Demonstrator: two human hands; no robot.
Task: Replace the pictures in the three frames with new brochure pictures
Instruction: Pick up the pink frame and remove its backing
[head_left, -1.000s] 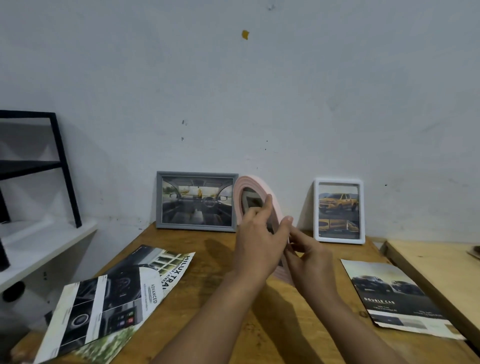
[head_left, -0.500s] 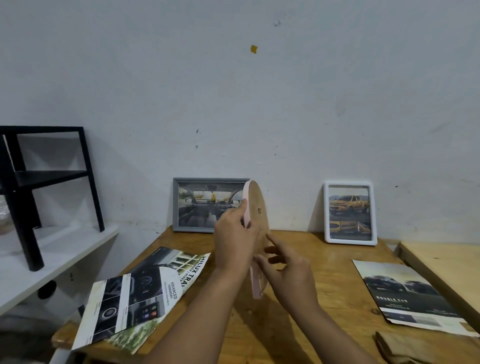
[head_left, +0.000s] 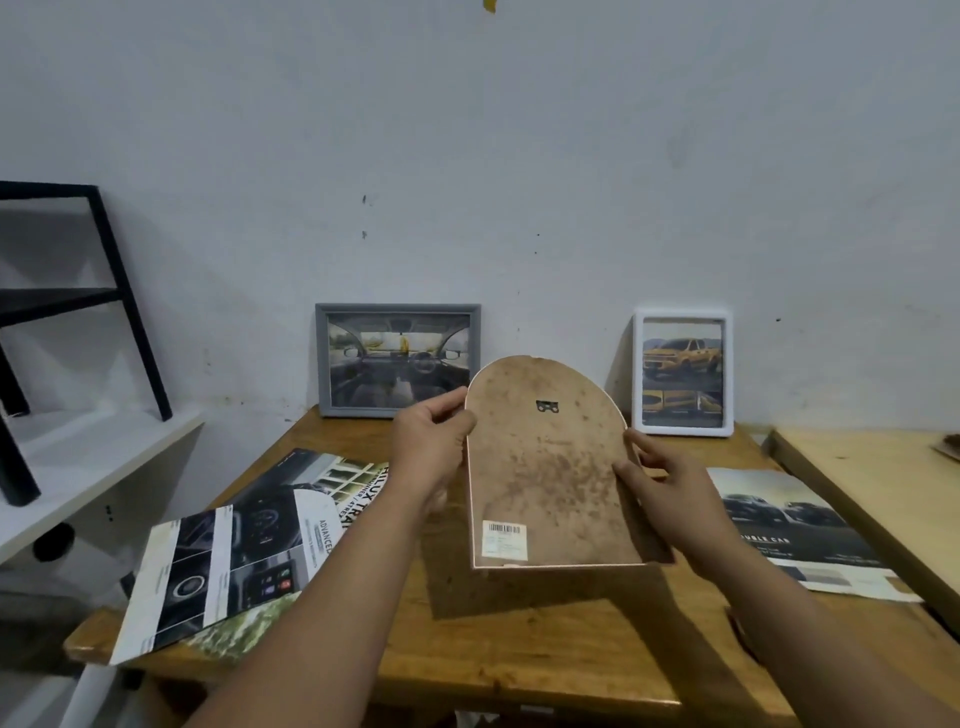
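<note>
An arched pink frame (head_left: 545, 467) is held above the wooden table (head_left: 545, 649) with its stained brown backboard facing me. A small metal hanger and a barcode sticker show on that back. My left hand (head_left: 431, 447) grips its left edge, thumb on the back. My right hand (head_left: 660, 478) holds the right edge, fingers curled round it. A grey frame (head_left: 397, 359) with a car-interior picture and a white frame (head_left: 682, 371) with a yellow pickup lean on the wall behind. Brochure sheets (head_left: 244, 551) lie at the left and one brochure (head_left: 789, 525) at the right.
A white shelf (head_left: 78, 467) with a black metal stand (head_left: 124, 306) sits left of the table. A second, paler wooden surface (head_left: 883, 488) adjoins the table on the right. The grey wall rises directly behind the frames.
The pink frame has been turned from edge-on until its back faces me and lowered toward the table. Both hands shifted to its side edges. The camera view tilted downward.
</note>
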